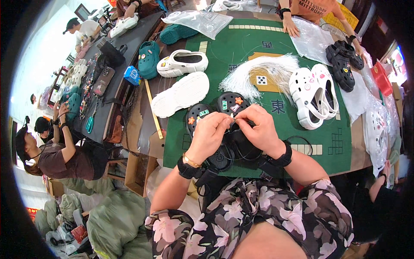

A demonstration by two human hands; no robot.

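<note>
My left hand and my right hand meet fingertip to fingertip, both pinched, at a small whitish bit too small to make out. Right below and behind them stands a pair of black clogs, dotted with colourful charms, including orange star or flower shapes. My hands partly cover the pair. Beyond them, a fanned bundle of thin white plastic strands lies on the green mat. White clogs with charms stand to its right. On the left, one white clog sits upright and another white clog shows its sole.
A green game mat covers the table. Teal clogs, a blue packet and a wooden stick lie left. Clear plastic bags and black clogs lie right. Other people work around the tables.
</note>
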